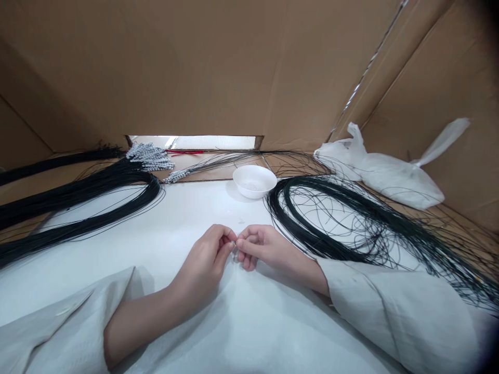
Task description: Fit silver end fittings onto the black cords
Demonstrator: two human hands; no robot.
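My left hand and my right hand meet over the white table, fingertips pinched together. Between them is a tiny shiny piece, too small to name. Both thumbs and forefingers close on it, and the other fingers are curled. Behind my hands stands a white bowl; pale contents show faintly inside. Close to my right hand lies a looped bundle of dark green wires.
Bundles of black wires lie at left, some ending in white beaded tips. A red item lies near the slot. White plastic bags rest at right. Cardboard walls enclose the back and sides.
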